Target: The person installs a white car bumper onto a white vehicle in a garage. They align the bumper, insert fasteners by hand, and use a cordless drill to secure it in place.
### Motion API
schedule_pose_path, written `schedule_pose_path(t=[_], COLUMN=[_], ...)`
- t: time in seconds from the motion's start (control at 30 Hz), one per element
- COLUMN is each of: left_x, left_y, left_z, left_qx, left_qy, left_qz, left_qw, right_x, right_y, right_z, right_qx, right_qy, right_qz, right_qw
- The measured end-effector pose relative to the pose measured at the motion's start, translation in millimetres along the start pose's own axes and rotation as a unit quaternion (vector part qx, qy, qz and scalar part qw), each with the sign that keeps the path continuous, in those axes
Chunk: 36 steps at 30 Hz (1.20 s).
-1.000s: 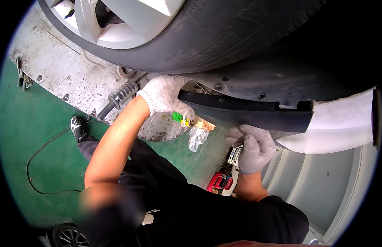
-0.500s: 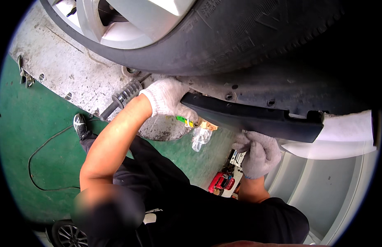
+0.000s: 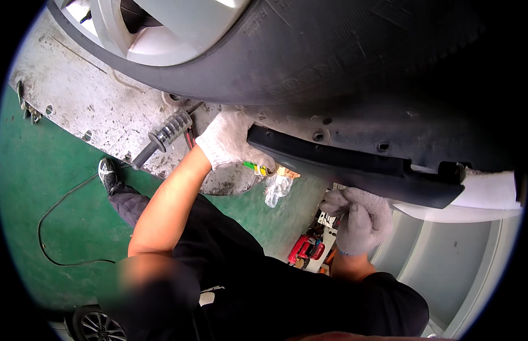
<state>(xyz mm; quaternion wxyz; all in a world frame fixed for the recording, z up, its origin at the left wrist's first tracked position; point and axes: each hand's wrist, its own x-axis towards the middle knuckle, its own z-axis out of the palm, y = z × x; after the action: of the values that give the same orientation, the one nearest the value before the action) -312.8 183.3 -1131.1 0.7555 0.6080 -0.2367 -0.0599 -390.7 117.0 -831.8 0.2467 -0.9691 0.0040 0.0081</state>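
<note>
Head view: black trim strip (image 3: 355, 170) runs left-right.

Black plastic trim strip (image 3: 355, 167) held up beneath a raised car

A long, narrow, slightly curved moulding with a matte black face is seen slanting down from its left end to its right end, just under the dark underbody; its left end is gripped, and its right end is stepped and squared

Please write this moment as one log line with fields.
left hand: white knit glove, on end of long black plastic trim strip | right hand: gloved, under strip | above: black rubber tyre
</note>
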Motion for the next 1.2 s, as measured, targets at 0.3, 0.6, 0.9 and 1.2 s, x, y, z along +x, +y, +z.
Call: schedule_pose_path(t=[0.3,0.6,0.9,1.2], left_x=[1.0,5.2,3.4,2.8], left_y=[7.1,15.5,22.7,5.3], left_z=[-3.0,-9.9,-2.2,-16.6], left_qx=[0.017,-0.065,-0.066,-0.100], left_qy=[-0.040,-0.092,-0.052,-0.106], left_qz=[-0.023,-0.028,-0.032,-0.038], left_qw=[0.999,0.993,0.996,0.989], right_x=[-6.3,2.7,3.2,10.2], right_y=[-2.6,8.2,9.4,14.1], right_z=[11.0,36.9,33.3,28.6], right_qx=[0.006,-0.080,-0.094,-0.122], right_qy=[0.021,-0.008,-0.029,-0.064], right_qz=[0.015,-0.008,-0.006,-0.061], right_qw=[1.000,0.997,0.995,0.989])
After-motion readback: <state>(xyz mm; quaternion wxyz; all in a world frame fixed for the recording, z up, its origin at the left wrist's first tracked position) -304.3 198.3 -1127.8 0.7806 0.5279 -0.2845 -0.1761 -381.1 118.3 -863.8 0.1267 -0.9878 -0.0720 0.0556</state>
